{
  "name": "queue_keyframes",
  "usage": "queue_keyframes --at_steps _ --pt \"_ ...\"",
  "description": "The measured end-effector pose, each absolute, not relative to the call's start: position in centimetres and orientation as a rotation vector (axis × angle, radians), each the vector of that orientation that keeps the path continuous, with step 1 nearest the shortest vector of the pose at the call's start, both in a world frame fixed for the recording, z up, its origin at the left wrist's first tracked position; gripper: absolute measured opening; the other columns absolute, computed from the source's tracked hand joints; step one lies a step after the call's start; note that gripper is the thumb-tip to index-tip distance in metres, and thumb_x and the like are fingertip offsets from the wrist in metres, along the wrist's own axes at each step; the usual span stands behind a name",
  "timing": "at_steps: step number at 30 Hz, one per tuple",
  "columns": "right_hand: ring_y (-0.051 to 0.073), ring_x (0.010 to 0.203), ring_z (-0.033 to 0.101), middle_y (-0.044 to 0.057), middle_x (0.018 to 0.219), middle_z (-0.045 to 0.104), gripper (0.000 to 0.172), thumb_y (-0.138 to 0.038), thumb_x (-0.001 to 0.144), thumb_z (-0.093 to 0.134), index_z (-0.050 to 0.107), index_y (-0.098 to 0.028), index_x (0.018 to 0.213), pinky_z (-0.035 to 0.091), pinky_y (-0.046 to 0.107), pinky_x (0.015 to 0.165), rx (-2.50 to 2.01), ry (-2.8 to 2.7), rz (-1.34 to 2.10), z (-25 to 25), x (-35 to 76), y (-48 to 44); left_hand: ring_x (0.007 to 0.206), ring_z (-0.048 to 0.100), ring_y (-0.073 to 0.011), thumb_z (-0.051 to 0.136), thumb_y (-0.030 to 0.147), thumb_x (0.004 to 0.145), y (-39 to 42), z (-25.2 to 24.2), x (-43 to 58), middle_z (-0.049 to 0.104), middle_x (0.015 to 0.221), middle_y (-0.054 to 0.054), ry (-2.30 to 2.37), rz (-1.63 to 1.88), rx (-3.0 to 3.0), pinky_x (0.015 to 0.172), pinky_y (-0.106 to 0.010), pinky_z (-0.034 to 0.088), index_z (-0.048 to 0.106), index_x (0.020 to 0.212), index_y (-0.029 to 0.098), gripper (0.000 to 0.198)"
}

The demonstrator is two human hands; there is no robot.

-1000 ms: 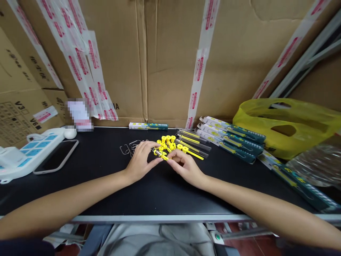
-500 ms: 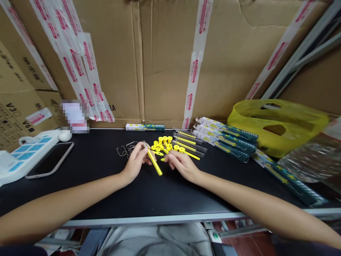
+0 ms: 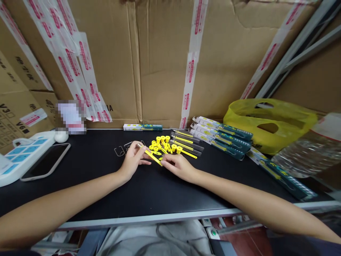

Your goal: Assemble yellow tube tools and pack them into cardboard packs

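Yellow rod [image 3: 150, 155] pinched at both ends

I have the yellow rod slanting between my two hands, just above the black tabletop [image 3: 106, 185], around the middle and toward the back edge. My left hand [image 3: 132, 160] is curled, with thumb and fingertips closed on the rod's far end. My right hand [image 3: 179, 166] is nearly closed, its fingertips nipping the near end. Just beyond the hands lies a heap of yellow caps [image 3: 161, 141], with bent wire hooks [image 3: 119, 150] to its left and clear tubes [image 3: 188, 141] to its right. Teal packs [image 3: 226, 138] fan out further right, toward a yellow bag [image 3: 269, 122] at the back right corner. A phone [image 3: 45, 161] and a power strip [image 3: 18, 156] sit at the left edge.
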State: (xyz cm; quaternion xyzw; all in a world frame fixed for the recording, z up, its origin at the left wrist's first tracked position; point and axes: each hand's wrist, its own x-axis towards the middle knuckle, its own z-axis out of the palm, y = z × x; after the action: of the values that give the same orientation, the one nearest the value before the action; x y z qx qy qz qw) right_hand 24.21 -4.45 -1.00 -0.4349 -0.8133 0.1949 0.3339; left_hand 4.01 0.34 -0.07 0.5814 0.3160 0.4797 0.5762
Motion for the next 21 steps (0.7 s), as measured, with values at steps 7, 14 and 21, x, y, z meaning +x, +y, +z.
queue_keyframes --at_steps 7,14,21 --pt "0.011 0.054 0.047 -0.002 0.059 0.053 0.027 -0.035 0.093 0.044 0.051 -0.019 0.073 0.035 0.023 0.056 -1.219 -2.007 0.559 -0.8 24.4 -4.3 0.067 0.060 -0.0128 0.065 0.031 0.074 1.5 -0.6 3.7 0.056 0.077 0.002 0.890 1.271 1.636 0.064 -0.030 0.054 0.049 0.077 0.018 0.021" --pt "0.011 0.054 0.047 -0.003 0.059 0.053 0.026 -0.034 0.093 0.044 0.050 -0.019 0.072 0.034 0.023 0.056 -1.211 -2.070 0.551 -1.1 24.5 -4.0 0.091 0.061 -0.0194 0.063 0.025 0.082 1.0 0.7 2.5 0.068 0.092 0.000 0.807 1.362 2.598 0.096 -0.041 0.037 0.062 0.088 0.022 0.007" --pt "0.012 0.054 0.047 -0.002 0.057 0.053 0.036 -0.045 0.094 0.044 0.048 -0.019 0.069 0.037 0.024 0.058 -1.104 -1.964 0.714 -0.5 24.7 -4.0 0.080 0.065 -0.0169 0.050 0.026 0.091 2.5 0.3 2.1 0.064 0.083 -0.001 0.818 1.632 2.071 0.077 -0.033 0.050 0.045 0.118 0.020 0.028"
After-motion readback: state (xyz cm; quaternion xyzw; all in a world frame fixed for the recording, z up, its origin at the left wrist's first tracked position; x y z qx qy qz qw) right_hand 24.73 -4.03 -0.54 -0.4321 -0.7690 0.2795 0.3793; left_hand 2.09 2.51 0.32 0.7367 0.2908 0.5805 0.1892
